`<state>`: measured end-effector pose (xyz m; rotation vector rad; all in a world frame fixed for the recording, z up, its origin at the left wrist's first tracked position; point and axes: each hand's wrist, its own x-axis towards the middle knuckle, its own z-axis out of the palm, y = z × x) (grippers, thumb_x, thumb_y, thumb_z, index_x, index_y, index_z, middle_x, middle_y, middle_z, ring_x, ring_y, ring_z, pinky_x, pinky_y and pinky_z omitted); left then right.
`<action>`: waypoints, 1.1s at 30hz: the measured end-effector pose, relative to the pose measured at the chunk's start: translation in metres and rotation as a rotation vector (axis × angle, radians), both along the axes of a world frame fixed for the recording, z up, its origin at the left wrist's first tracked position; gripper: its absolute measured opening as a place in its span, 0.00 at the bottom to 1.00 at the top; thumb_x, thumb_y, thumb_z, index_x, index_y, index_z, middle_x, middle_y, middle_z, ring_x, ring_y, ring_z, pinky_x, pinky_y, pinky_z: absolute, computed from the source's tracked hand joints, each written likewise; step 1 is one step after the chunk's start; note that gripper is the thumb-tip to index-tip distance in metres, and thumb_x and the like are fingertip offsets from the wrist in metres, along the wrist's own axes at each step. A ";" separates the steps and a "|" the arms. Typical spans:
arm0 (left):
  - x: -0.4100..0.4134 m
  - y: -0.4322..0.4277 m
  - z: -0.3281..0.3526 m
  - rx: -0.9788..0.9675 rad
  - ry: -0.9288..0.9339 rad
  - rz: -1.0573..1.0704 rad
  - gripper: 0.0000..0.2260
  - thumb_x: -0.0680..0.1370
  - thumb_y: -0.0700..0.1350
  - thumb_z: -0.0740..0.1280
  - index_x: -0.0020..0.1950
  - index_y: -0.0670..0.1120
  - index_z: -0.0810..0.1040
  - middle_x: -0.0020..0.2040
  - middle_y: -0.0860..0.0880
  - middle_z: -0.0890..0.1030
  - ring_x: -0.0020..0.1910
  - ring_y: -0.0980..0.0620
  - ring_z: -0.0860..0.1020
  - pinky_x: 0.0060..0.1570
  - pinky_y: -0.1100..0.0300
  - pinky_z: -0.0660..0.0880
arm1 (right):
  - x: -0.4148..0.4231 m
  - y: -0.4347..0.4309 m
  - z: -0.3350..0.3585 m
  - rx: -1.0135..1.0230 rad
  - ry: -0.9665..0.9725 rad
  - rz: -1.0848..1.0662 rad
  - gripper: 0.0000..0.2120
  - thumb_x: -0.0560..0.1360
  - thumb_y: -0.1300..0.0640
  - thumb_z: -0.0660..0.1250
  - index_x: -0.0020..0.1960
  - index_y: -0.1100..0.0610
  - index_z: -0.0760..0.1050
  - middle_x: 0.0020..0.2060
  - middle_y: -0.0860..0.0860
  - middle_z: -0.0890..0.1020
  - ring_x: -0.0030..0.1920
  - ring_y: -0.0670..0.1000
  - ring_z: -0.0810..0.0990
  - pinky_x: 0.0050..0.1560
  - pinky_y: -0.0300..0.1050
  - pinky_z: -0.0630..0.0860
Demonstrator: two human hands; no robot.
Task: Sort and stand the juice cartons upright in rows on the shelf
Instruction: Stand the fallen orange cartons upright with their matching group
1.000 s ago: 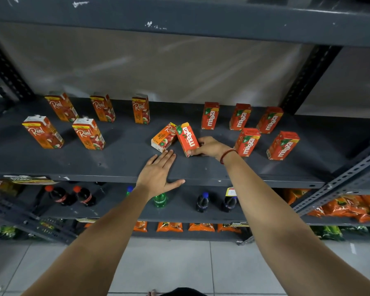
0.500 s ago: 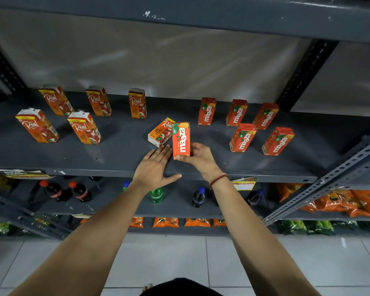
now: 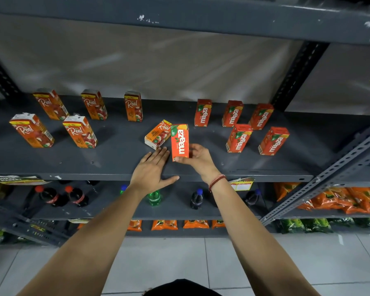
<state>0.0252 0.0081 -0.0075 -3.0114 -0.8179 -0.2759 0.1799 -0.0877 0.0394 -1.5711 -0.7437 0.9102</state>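
My right hand (image 3: 198, 158) grips a red Maaza carton (image 3: 179, 142) by its lower end, holding it upright just above the grey shelf (image 3: 115, 165). Right behind it an orange Real carton (image 3: 157, 135) lies on its side. My left hand (image 3: 151, 171) rests flat and open on the shelf's front edge, its fingertips close to the lying carton. Several Real cartons (image 3: 79, 131) stand upright in two rows on the left. Several Maaza cartons (image 3: 238, 137) stand in two rows on the right.
A slanted metal upright (image 3: 329, 174) crosses at the right, a black post (image 3: 295, 75) stands behind. The shelf above (image 3: 179, 16) overhangs. Below are dark and green soda bottles (image 3: 154, 197), orange snack packs (image 3: 340, 199) and a yellow price tag (image 3: 241, 184). Tiled floor lies underneath.
My right hand has tipped the Maaza carton from a slant to upright and drawn it slightly toward the shelf's front. My left hand has stayed flat on the shelf edge.
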 end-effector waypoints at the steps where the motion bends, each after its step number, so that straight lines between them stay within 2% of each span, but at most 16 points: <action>1: 0.000 0.000 0.000 0.001 -0.003 0.000 0.42 0.72 0.72 0.47 0.74 0.42 0.58 0.75 0.45 0.62 0.75 0.50 0.59 0.73 0.52 0.54 | 0.003 0.001 -0.001 -0.003 -0.005 -0.014 0.24 0.63 0.65 0.77 0.55 0.60 0.70 0.52 0.56 0.80 0.51 0.50 0.79 0.52 0.40 0.77; 4: 0.000 0.000 0.000 -0.001 -0.013 -0.002 0.42 0.72 0.72 0.47 0.74 0.42 0.59 0.75 0.45 0.62 0.74 0.49 0.59 0.73 0.52 0.55 | 0.016 0.003 -0.003 -0.024 -0.051 -0.087 0.27 0.61 0.66 0.78 0.56 0.62 0.69 0.54 0.59 0.80 0.55 0.55 0.79 0.58 0.50 0.77; 7: 0.000 0.000 -0.001 0.001 -0.012 -0.001 0.43 0.72 0.73 0.47 0.74 0.42 0.59 0.75 0.45 0.62 0.74 0.50 0.59 0.73 0.52 0.55 | 0.034 0.004 -0.003 -0.026 -0.109 -0.136 0.25 0.61 0.66 0.78 0.52 0.59 0.68 0.51 0.56 0.81 0.54 0.55 0.80 0.57 0.52 0.77; 12: -0.001 0.001 -0.002 0.007 0.004 0.003 0.43 0.71 0.73 0.45 0.75 0.43 0.56 0.76 0.46 0.59 0.75 0.51 0.56 0.73 0.53 0.52 | 0.058 -0.001 -0.010 -0.098 -0.315 -0.174 0.25 0.61 0.64 0.78 0.54 0.60 0.70 0.53 0.59 0.82 0.52 0.54 0.81 0.59 0.55 0.77; 17: 0.000 0.001 -0.002 -0.002 -0.010 0.006 0.44 0.71 0.74 0.43 0.75 0.44 0.56 0.77 0.47 0.58 0.75 0.52 0.56 0.74 0.53 0.52 | 0.072 -0.003 -0.007 -0.196 -0.431 -0.120 0.27 0.62 0.61 0.78 0.58 0.59 0.72 0.56 0.57 0.81 0.57 0.55 0.79 0.62 0.51 0.73; 20: 0.000 0.002 -0.003 -0.007 -0.009 0.002 0.44 0.71 0.74 0.43 0.75 0.44 0.56 0.77 0.47 0.58 0.75 0.52 0.56 0.74 0.53 0.52 | 0.078 -0.004 -0.003 -0.256 -0.440 -0.038 0.29 0.64 0.60 0.78 0.61 0.59 0.70 0.58 0.57 0.80 0.59 0.56 0.78 0.60 0.48 0.71; 24: -0.001 0.002 -0.003 -0.017 -0.016 0.001 0.43 0.71 0.74 0.44 0.75 0.44 0.55 0.77 0.47 0.58 0.75 0.52 0.56 0.74 0.53 0.52 | 0.081 -0.006 0.001 -0.277 -0.463 -0.008 0.28 0.65 0.60 0.77 0.61 0.59 0.70 0.59 0.57 0.79 0.60 0.56 0.77 0.61 0.48 0.70; 27: -0.001 0.001 -0.003 -0.012 -0.030 0.000 0.43 0.71 0.74 0.45 0.75 0.44 0.55 0.77 0.48 0.58 0.75 0.52 0.55 0.74 0.53 0.52 | 0.076 -0.012 -0.002 -0.224 -0.393 -0.086 0.28 0.64 0.63 0.77 0.61 0.62 0.70 0.59 0.59 0.79 0.59 0.56 0.78 0.61 0.49 0.74; 29: -0.002 0.000 -0.003 -0.007 -0.046 0.004 0.43 0.71 0.73 0.45 0.75 0.44 0.56 0.76 0.47 0.59 0.75 0.52 0.56 0.74 0.53 0.53 | 0.068 -0.018 -0.008 -0.168 -0.313 -0.181 0.26 0.65 0.67 0.75 0.60 0.64 0.71 0.57 0.59 0.80 0.56 0.55 0.79 0.57 0.46 0.75; 31: -0.002 -0.001 -0.002 -0.014 -0.050 0.011 0.43 0.71 0.73 0.46 0.75 0.44 0.57 0.76 0.47 0.59 0.75 0.52 0.57 0.73 0.53 0.53 | 0.058 -0.025 -0.014 -0.140 -0.343 -0.336 0.21 0.65 0.67 0.75 0.56 0.65 0.73 0.50 0.59 0.82 0.50 0.52 0.80 0.54 0.44 0.77; 33: -0.003 -0.001 0.000 -0.043 -0.045 0.009 0.42 0.71 0.73 0.47 0.75 0.45 0.57 0.77 0.48 0.59 0.75 0.52 0.56 0.73 0.53 0.52 | 0.043 -0.029 -0.020 -0.125 -0.429 -0.503 0.12 0.67 0.66 0.73 0.49 0.64 0.76 0.42 0.58 0.82 0.42 0.52 0.80 0.48 0.37 0.75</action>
